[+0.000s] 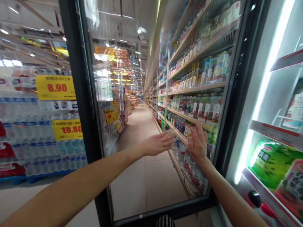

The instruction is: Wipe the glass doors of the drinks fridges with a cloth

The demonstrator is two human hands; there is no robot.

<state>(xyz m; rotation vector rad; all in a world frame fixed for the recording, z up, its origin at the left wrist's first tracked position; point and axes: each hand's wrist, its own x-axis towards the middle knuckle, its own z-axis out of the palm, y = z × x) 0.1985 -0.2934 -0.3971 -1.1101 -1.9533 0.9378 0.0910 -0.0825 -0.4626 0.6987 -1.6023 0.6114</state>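
Note:
A glass cooler door [132, 176] with a black frame stands swung out in front of me. My left hand [159, 143] reaches across it from the left, fingers stretched out and flat toward the pane. At those fingertips is a small pale, blurred patch; whether it is a cloth or a reflection I cannot tell. My right hand [197, 142] is raised near the right part of the same pane, its fingers apart and nothing seen in them. Whether either palm touches the glass is unclear. Shelves of bottles and an aisle appear in the pane.
To the right, the lit cooler holds a green package [272, 160] and a pink package [292, 186] on a shelf. Red and black bottle caps show lower down. At left rise stacked packs of bottled water [47, 132] with yellow price signs [55, 87].

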